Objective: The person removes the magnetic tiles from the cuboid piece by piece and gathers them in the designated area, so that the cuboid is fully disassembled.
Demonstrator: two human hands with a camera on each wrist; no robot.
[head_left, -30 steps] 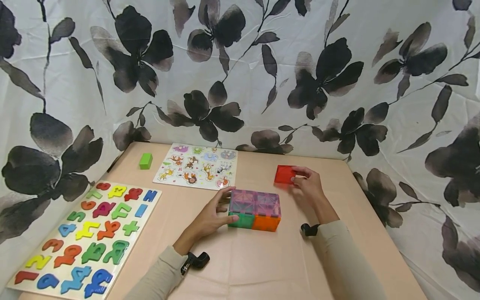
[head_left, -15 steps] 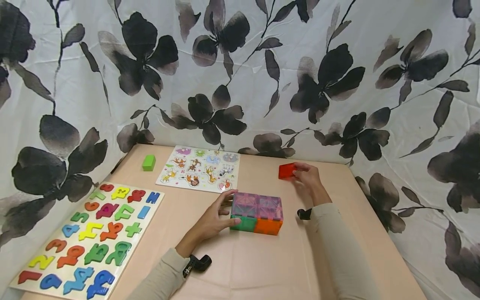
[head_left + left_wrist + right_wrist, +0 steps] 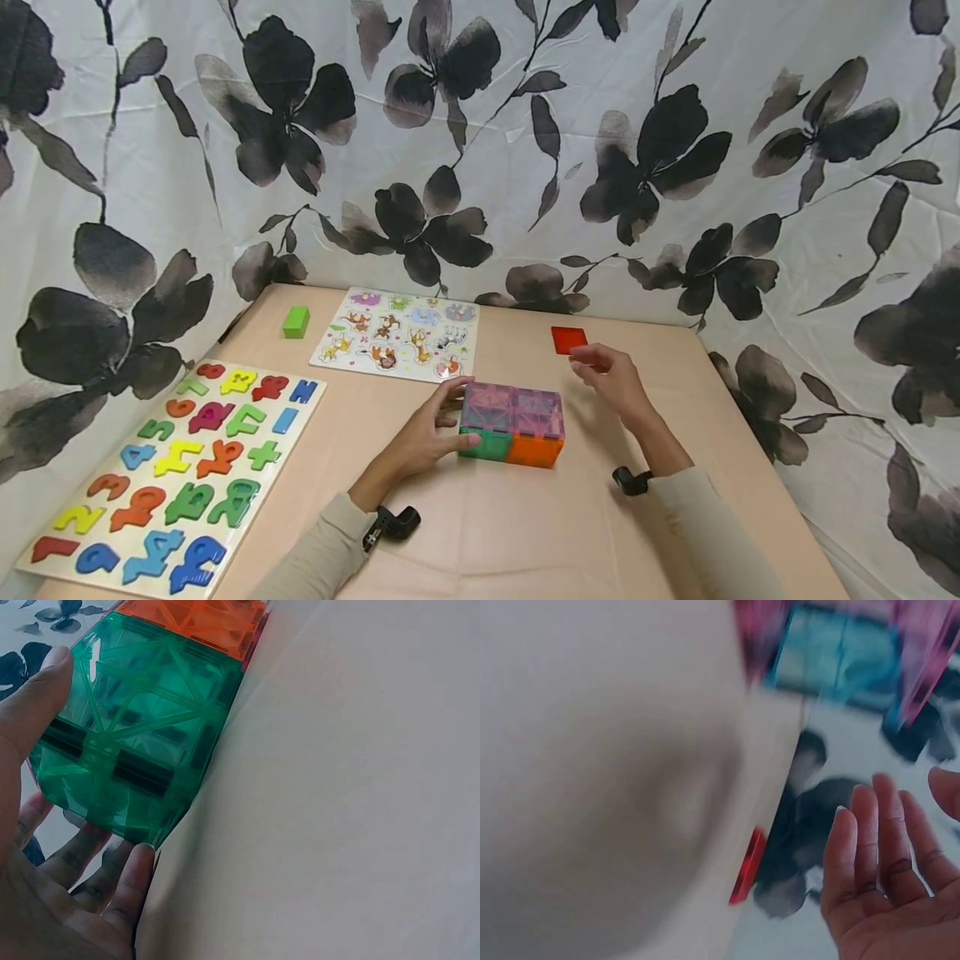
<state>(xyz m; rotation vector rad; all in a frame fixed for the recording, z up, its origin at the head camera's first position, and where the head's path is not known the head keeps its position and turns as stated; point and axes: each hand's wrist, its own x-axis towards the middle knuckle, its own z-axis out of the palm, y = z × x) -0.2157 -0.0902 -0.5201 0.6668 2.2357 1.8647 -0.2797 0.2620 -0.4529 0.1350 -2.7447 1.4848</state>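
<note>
A box built of clear magnetic tiles (image 3: 512, 410) lies on the table, with a purple top and green and orange tiles on its near side. My left hand (image 3: 420, 437) holds its left end, thumb on the near side and fingers behind. The green tile (image 3: 146, 712) shows close up in the left wrist view. To the right of the box, my right hand (image 3: 618, 385) is empty, its fingers extended in the right wrist view. Just beyond those fingertips a red magnetic tile (image 3: 567, 337) lies flat; it appears edge-on as a red strip (image 3: 748, 866) in the right wrist view.
A board of raised coloured numbers (image 3: 191, 475) lies at the left. Behind it are a green block (image 3: 296, 322) and an animal puzzle board (image 3: 397, 333). A floral cloth (image 3: 525, 150) hangs along the table's back and sides.
My right hand has let go of the red tile and drawn back toward me. The tile, tilted up half a second ago, now lies flat. My left hand keeps its hold on the box.
</note>
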